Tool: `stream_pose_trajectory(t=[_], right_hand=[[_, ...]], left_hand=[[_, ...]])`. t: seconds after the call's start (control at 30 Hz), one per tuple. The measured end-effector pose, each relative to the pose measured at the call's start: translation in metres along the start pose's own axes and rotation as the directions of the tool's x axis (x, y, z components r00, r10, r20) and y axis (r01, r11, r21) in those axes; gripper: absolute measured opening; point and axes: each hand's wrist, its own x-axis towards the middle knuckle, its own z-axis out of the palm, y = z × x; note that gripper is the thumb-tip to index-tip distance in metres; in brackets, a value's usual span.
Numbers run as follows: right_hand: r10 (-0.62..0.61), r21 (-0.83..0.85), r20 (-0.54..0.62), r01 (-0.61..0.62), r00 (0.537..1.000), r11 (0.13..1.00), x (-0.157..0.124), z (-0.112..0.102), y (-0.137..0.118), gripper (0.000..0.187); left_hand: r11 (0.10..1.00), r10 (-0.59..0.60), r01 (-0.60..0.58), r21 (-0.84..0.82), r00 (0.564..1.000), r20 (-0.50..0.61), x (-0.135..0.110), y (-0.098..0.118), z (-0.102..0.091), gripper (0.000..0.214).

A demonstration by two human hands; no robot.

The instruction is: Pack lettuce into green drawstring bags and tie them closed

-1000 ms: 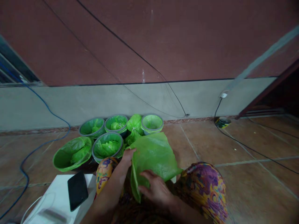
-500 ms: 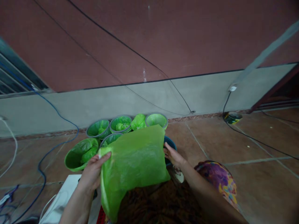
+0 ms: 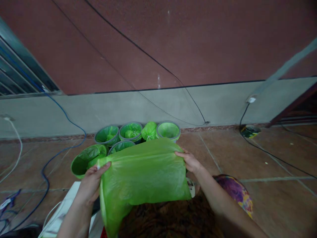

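Note:
A green plastic bag (image 3: 146, 175) is stretched out between my two hands above my lap. My left hand (image 3: 91, 180) pinches its left edge, thumb on top. At the opposite edge, my right hand (image 3: 189, 160) grips the bag with thumb and fingers. The bag's lower left part hangs down toward my lap. Just beyond it stand several bins lined with green bags, among them a green bin (image 3: 80, 165) on the left and a grey-rimmed bin (image 3: 168, 130) on the right. Between the back bins sits a tied green bundle (image 3: 149, 131).
A blue cable (image 3: 59, 153) runs over the tiled floor at left. On the right are a purple and yellow patterned round thing (image 3: 234, 191), a tin (image 3: 250, 131) and a black cable (image 3: 277, 153). A white surface (image 3: 66, 208) stands by my left forearm.
My right hand has taken hold of the bag's right edge and pulled it right, so the bag is wider and tauter. My left hand has shifted slightly left, still gripping. The camera view has shifted slightly.

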Motion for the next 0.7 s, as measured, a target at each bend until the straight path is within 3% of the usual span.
stream_pose_trajectory(t=[0.17, 0.3, 0.53, 0.7], right_hand=[[-0.131, -0.054, -0.144, 0.124, 0.981, 0.991, -0.016, -0.023, -0.036, 0.063], [-0.264, -0.150, -0.203, 0.237, 0.943, 0.960, -0.027, -0.030, -0.062, 0.067], [-0.362, -0.347, -0.154, 0.293, 0.919, 0.891, -0.049, -0.034, -0.097, 0.053], [-0.307, -0.431, -0.012, 0.272, 0.952, 0.860, -0.060, -0.044, -0.110, 0.064]], left_hand=[[0.999, 0.049, -0.047, -0.020, 0.996, 0.080, 0.007, -0.002, 0.007, 0.036], [0.996, 0.086, -0.088, 0.011, 0.991, 0.102, 0.012, -0.003, 0.017, 0.043], [0.973, 0.222, -0.222, -0.068, 0.975, 0.002, 0.019, 0.000, 0.031, 0.080], [0.978, 0.199, -0.179, -0.111, 0.958, 0.208, 0.012, 0.008, 0.031, 0.072]])
